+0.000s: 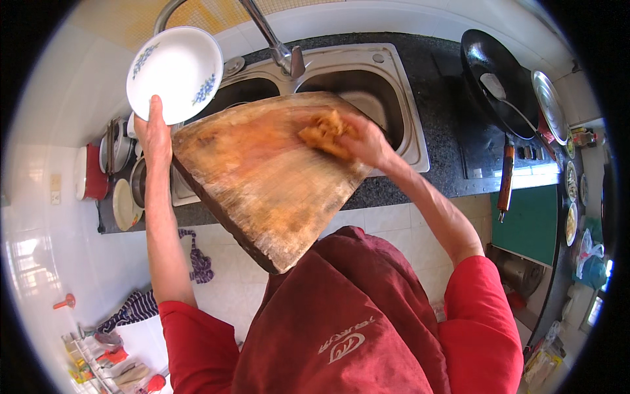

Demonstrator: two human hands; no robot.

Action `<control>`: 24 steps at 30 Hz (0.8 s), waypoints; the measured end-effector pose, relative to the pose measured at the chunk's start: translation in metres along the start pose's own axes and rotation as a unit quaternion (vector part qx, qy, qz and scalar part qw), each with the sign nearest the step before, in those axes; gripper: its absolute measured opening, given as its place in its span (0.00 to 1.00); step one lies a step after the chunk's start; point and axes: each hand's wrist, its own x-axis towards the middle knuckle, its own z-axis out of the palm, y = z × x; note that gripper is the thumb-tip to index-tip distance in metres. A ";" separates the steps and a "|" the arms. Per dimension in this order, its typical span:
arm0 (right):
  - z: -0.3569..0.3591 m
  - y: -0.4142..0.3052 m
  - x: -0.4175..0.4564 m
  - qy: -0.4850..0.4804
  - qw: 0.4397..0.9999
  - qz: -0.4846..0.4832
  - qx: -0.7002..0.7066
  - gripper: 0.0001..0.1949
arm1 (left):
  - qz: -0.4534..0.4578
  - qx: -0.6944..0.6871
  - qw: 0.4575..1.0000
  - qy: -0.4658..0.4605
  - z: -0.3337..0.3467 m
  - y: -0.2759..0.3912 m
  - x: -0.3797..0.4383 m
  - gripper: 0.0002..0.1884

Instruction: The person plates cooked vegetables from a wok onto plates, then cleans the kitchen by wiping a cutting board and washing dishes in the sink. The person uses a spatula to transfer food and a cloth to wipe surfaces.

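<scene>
My left hand (153,135) holds a white plate (174,74) with blue flower patterns by its lower rim, thumb on its face, above the left sink bowl. Beside that hand, a thick, worn wooden cutting board (266,187) lies tilted across the front of the sink, one corner towards my apron. On the board's upper right part, my right hand (362,140) grips a crumpled orange-brown cloth (327,133), slightly blurred. Whether the left fingers also touch the board cannot be told.
A chrome faucet (285,56) stands behind the steel double sink (413,143). To the right, a black wok (497,83) holds a metal spatula (493,87), its wooden handle reaching over the counter edge. Bowls and a red container (96,172) stand at the left; several plates of food are far right.
</scene>
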 end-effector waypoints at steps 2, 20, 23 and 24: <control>0.009 -0.016 -0.018 -0.020 0.998 -0.045 -0.027 0.23 | -0.046 -0.032 0.998 0.007 0.003 0.013 0.000 0.23; 0.025 0.069 0.019 0.161 0.972 0.145 0.091 0.18 | -0.031 0.411 0.911 -0.036 -0.148 -0.272 -0.041 0.15; 0.020 0.042 0.003 0.188 0.962 0.188 0.062 0.17 | -0.099 0.425 0.898 -0.058 -0.124 -0.294 -0.052 0.22; 0.021 0.043 -0.003 0.194 0.958 0.194 0.085 0.17 | -0.096 0.419 0.900 -0.076 -0.124 -0.303 -0.053 0.23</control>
